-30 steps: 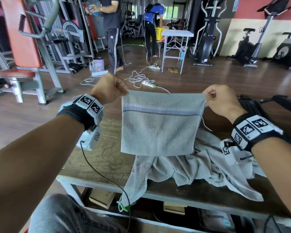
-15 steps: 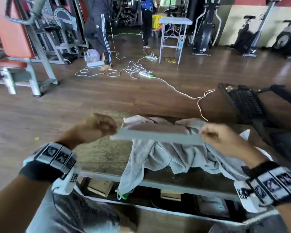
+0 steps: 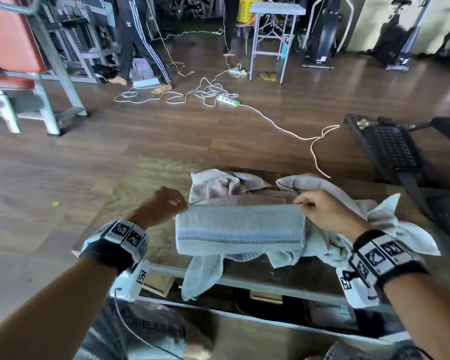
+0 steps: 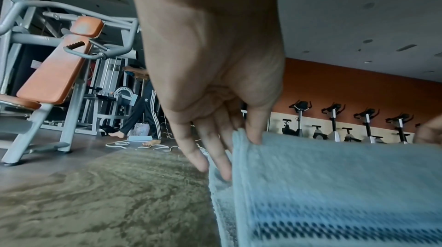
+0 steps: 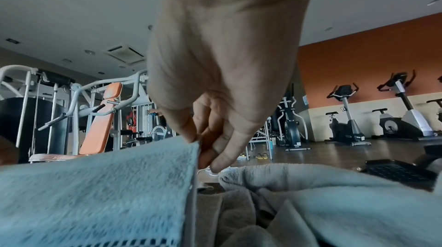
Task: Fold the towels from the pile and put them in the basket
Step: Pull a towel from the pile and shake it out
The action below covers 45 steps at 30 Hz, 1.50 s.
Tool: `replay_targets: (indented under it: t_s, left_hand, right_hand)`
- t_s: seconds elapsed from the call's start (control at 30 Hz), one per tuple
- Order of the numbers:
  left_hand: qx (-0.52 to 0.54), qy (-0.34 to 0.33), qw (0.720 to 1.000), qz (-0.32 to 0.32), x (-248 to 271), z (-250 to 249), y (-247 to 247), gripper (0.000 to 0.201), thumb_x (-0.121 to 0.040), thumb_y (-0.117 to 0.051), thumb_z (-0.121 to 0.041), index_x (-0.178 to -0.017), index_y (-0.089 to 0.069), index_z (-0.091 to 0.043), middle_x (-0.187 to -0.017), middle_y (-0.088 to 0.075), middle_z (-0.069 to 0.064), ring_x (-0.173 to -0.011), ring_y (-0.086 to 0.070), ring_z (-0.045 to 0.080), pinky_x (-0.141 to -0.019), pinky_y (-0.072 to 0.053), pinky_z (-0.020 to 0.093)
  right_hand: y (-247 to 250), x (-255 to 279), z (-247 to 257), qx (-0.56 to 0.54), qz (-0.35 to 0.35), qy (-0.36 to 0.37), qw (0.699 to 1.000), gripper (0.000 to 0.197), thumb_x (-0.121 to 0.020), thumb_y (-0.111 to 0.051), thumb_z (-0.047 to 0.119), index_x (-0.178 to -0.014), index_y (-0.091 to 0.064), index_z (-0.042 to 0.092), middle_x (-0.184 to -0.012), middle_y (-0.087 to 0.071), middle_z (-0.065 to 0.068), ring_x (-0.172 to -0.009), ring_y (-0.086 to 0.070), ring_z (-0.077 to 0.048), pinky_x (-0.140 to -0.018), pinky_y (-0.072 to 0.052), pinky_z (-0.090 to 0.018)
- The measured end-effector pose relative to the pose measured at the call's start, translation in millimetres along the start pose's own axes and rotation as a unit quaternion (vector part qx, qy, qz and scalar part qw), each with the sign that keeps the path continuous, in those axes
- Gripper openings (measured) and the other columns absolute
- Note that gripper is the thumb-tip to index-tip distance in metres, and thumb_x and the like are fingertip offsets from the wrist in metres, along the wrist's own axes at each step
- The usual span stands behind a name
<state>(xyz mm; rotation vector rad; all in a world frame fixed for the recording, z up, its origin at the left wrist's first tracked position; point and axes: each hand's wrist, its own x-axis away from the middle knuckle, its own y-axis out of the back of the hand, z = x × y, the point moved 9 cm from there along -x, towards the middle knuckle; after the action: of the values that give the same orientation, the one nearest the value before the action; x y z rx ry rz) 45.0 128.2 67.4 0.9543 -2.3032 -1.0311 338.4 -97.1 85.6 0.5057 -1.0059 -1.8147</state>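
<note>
The left hand [image 3: 161,207] pinches the far left corner of a folded pale blue towel [image 3: 240,231] with thumb and fingers closed on the cloth, and the right hand [image 3: 327,211] pinches the far right corner the same way. The towel, folded into a flat band with its blue striped border facing the person, lies on the near part of a heap of loose grey towels [image 3: 330,203] on a worn wooden table [image 3: 130,188]. The basket cannot be told in these views.
</note>
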Motion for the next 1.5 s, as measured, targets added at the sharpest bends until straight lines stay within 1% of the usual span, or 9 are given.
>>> replay_targets:
  t_s: [0.13,0.47,0.57,0.67,0.97,1.07,1.23,1.33,1.5]
  left_hand:
    - [0.029,0.042,0.997,-0.065,-31,17,-3,0.015,-0.082,-0.076,-0.016,-0.072,-0.069,-0.024,-0.081,-0.073,0.0,-0.085,-0.07,0.017,-0.083,-0.058,0.035]
    - [-0.021,0.075,0.996,-0.037,-68,50,-50,0.007,-0.091,-0.067,-0.023,-0.092,-0.071,-0.018,-0.098,-0.071,-0.001,-0.085,-0.061,0.011,-0.062,-0.037,0.014]
    - [-0.035,0.053,0.997,-0.037,-69,52,-53,0.01,-0.089,-0.069,-0.024,-0.095,-0.072,-0.016,-0.093,-0.068,-0.003,-0.078,-0.061,0.01,-0.059,-0.037,0.013]
    - [-0.032,0.043,0.999,-0.004,-72,54,-57,0.011,-0.086,-0.073,-0.022,-0.095,-0.069,-0.017,-0.092,-0.068,-0.004,-0.08,-0.063,0.009,-0.073,-0.047,0.019]
    - [-0.008,0.013,1.0,0.0,-68,20,-26,0.012,-0.081,-0.076,-0.008,-0.084,-0.067,-0.016,-0.084,-0.069,-0.003,-0.081,-0.067,0.013,-0.073,-0.052,0.021]
    - [0.006,-0.019,0.999,-0.026,-61,-8,5,0.013,-0.081,-0.075,-0.007,-0.082,-0.067,-0.016,-0.081,-0.068,-0.003,-0.077,-0.066,0.011,-0.072,-0.054,0.02]
    - [0.055,-0.095,0.98,-0.164,-41,-57,79,0.027,-0.075,-0.081,-0.006,-0.072,-0.066,-0.029,-0.072,-0.067,-0.009,-0.064,-0.06,0.006,-0.063,-0.048,0.017]
    - [0.124,-0.118,0.957,-0.235,-14,-61,99,0.027,-0.072,-0.082,-0.006,-0.072,-0.065,-0.028,-0.066,-0.063,-0.005,-0.059,-0.053,0.009,-0.06,-0.044,0.015]
    - [0.089,-0.166,0.968,-0.168,39,-37,38,0.024,-0.074,-0.077,0.005,-0.071,-0.066,-0.016,-0.077,-0.068,-0.001,-0.067,-0.063,0.015,-0.061,-0.054,0.031]
  right_hand:
    - [-6,-39,-4,0.004,-0.042,-0.011,0.999,0.022,-0.096,-0.054,0.004,-0.094,-0.071,0.017,-0.092,-0.073,-0.002,-0.086,-0.068,-0.019,-0.079,-0.055,-0.041]
    - [-56,-98,-39,0.081,-0.038,-0.023,0.996,0.018,-0.096,-0.053,0.007,-0.104,-0.069,0.005,-0.103,-0.07,-0.013,-0.087,-0.059,-0.024,-0.076,-0.045,-0.029]
    - [-65,-103,-43,0.083,-0.033,-0.005,0.996,0.012,-0.093,-0.061,0.011,-0.1,-0.07,0.008,-0.11,-0.069,-0.01,-0.1,-0.06,-0.026,-0.087,-0.045,-0.029]
    - [-66,-104,-46,0.062,-0.016,-0.01,0.998,0.012,-0.093,-0.066,0.016,-0.105,-0.066,0.013,-0.111,-0.067,-0.005,-0.101,-0.062,-0.022,-0.092,-0.048,-0.033]
    - [-19,-89,-28,-0.004,-0.058,-0.004,0.998,0.018,-0.091,-0.067,0.005,-0.105,-0.067,0.017,-0.097,-0.067,0.001,-0.089,-0.062,-0.016,-0.079,-0.045,-0.027]
    - [15,-81,-5,-0.01,-0.103,0.028,0.994,0.019,-0.088,-0.07,0.004,-0.091,-0.064,0.021,-0.089,-0.068,0.0,-0.082,-0.063,-0.017,-0.077,-0.049,-0.03]
    - [81,-49,33,-0.068,-0.234,0.075,0.967,0.018,-0.087,-0.071,0.003,-0.098,-0.065,0.016,-0.09,-0.066,0.0,-0.083,-0.062,-0.015,-0.077,-0.047,-0.024]
    - [98,-13,44,-0.125,-0.288,0.112,0.943,0.024,-0.086,-0.073,0.003,-0.101,-0.063,0.018,-0.093,-0.065,0.003,-0.081,-0.061,-0.006,-0.076,-0.047,-0.01]
    - [24,28,3,-0.135,-0.13,0.066,0.98,0.032,-0.084,-0.069,-0.009,-0.093,-0.063,0.022,-0.089,-0.066,0.003,-0.076,-0.06,-0.009,-0.067,-0.045,-0.013]
